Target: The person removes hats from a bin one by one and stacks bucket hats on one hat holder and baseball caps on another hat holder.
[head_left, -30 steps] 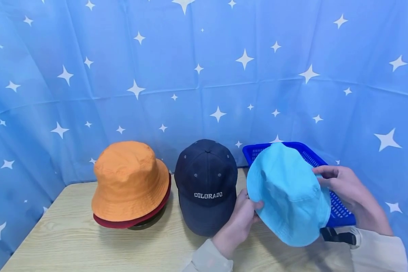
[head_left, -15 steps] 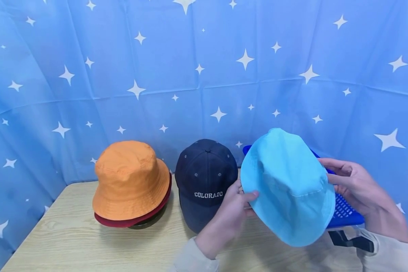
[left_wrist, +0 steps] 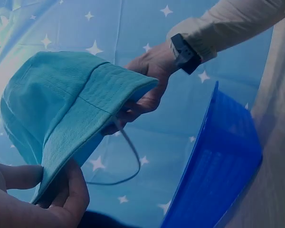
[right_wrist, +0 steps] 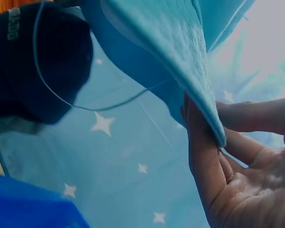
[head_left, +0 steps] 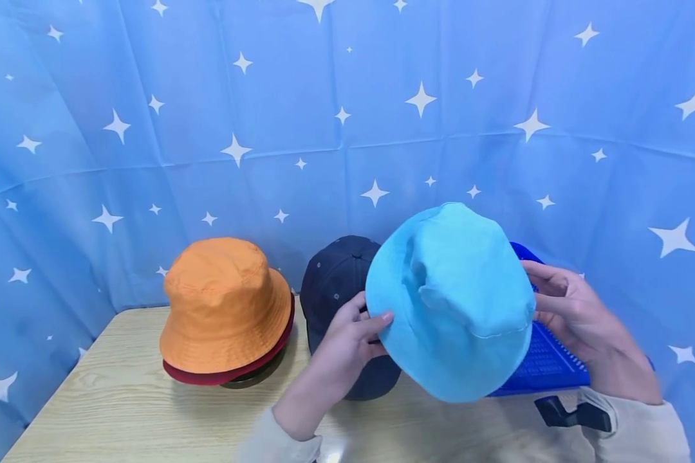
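A light blue bucket hat (head_left: 457, 296) is held up in both hands, crown upward and tilted. My left hand (head_left: 353, 334) pinches the left side of its brim, thumb on the outer face and fingers beneath, as the left wrist view shows with the hat (left_wrist: 66, 99). On the opposite side my right hand (head_left: 573, 315) pinches the brim between thumb and fingers, seen close in the right wrist view as a hand (right_wrist: 242, 166). A thin cord (right_wrist: 114, 105) loops down under the hat. Behind the left hand stands a navy cap (head_left: 336, 283), partly covered by the hat.
An orange bucket hat (head_left: 220, 302) sits over a dark red one (head_left: 208, 378) at the left of the wooden table (head_left: 116, 411). A blue basket (head_left: 550, 360) stands behind the right hand. A blue star-patterned curtain (head_left: 301, 116) hangs along the back.
The light blue hat has risen and moved left, away from the basket and partly across the navy cap. Both hands have travelled with it, keeping their hold on the brim.
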Available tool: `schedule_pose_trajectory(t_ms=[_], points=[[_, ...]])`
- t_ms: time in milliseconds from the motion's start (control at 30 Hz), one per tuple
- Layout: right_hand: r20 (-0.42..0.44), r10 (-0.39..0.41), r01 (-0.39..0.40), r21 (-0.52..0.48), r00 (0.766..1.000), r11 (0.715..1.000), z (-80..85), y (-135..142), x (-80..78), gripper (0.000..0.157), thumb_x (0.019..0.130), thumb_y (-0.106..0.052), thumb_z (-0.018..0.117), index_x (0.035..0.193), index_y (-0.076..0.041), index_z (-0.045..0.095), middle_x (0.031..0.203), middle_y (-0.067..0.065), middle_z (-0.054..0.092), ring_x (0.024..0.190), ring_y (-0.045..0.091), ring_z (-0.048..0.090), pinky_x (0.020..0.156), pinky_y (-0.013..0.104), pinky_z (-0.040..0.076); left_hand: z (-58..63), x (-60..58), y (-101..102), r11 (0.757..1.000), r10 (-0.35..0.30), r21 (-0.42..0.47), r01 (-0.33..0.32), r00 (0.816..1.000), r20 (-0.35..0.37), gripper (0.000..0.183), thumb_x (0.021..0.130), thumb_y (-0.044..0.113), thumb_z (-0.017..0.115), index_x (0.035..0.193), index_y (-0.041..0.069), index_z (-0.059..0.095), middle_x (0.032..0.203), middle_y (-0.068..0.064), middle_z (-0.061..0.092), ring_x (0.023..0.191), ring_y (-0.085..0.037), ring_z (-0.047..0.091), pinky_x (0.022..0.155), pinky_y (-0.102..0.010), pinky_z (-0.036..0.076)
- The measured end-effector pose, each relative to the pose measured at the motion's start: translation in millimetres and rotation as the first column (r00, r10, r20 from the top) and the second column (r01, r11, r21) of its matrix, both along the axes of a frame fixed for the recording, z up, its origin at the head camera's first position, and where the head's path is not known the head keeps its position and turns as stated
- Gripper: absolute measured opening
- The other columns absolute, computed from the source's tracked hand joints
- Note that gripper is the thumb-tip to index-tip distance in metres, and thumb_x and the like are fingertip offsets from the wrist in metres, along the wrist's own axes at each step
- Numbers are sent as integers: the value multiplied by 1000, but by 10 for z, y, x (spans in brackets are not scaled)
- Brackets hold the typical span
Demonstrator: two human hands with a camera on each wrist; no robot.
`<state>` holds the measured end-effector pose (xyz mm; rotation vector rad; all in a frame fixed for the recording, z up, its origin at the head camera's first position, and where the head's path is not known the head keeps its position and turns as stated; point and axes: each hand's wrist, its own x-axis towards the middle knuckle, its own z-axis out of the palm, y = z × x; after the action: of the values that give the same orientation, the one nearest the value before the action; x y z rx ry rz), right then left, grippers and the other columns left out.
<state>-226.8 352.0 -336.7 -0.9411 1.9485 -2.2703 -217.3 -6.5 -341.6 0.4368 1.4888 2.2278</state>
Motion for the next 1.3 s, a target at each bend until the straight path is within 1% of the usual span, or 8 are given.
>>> schedule_pose_trajectory(t_ms=[333,467,633,767,900,1033,1167,1300], points=[[93,-84,82,29,992,996,95,-512,-9,50,102,11,49,144,-14,58,146,-6,60,111,11,71,81,28,63,34,16,-523,996,37,-83,-40,998,-41,49,104,18,61,147,8,40,123,-6,67,110,-17,69,95,-36,58],[137,-125,121,35,983,992,93,-726,-10,45,101,8,54,141,-15,60,141,-6,64,111,13,72,84,32,64,69,47,-748,989,73,-128,-81,995,-64,53,104,20,62,150,7,37,127,-8,66,114,-19,68,96,-37,57],[220,-159,164,-3,962,986,48,-946,-20,32,101,3,60,125,-15,71,130,-6,70,107,14,74,84,31,64,110,76,-1006,978,141,-147,-151,987,-74,54,103,18,62,150,5,38,124,-6,67,110,-18,68,95,-36,57],[198,-183,179,37,963,983,34,-1144,-25,29,103,-4,61,128,-15,71,134,-5,67,114,13,71,90,30,63,154,75,-1190,965,181,-174,-195,979,-97,53,102,17,62,148,3,40,123,-4,68,107,-18,69,93,-35,58],[132,-176,161,121,975,980,42,-1343,-12,39,103,-8,61,142,-10,60,154,5,51,124,12,65,96,28,59,218,83,-1412,954,215,-184,-235,969,-123,51,103,15,62,148,4,40,118,-1,70,102,-16,71,91,-32,59],[90,-107,94,135,990,986,56,-1521,-36,53,100,-2,61,151,-3,48,161,18,37,121,12,67,98,27,58,262,95,-1652,957,233,-136,-258,957,-175,39,105,10,59,141,5,47,114,3,72,100,-13,72,89,-29,60],[92,-66,54,130,994,990,86,-1717,-79,59,98,1,61,155,-4,44,162,16,35,114,12,70,99,25,57,299,91,-1852,962,253,-43,-268,943,-214,25,106,4,54,130,6,55,112,2,72,99,-12,72,86,-27,61],[120,-43,32,97,992,995,120,-1946,-116,61,98,1,61,155,-8,43,162,15,37,115,13,71,100,26,57,329,62,-2043,954,298,42,-296,932,-209,28,106,0,51,131,6,61,114,1,74,98,-11,73,84,-25,62]])
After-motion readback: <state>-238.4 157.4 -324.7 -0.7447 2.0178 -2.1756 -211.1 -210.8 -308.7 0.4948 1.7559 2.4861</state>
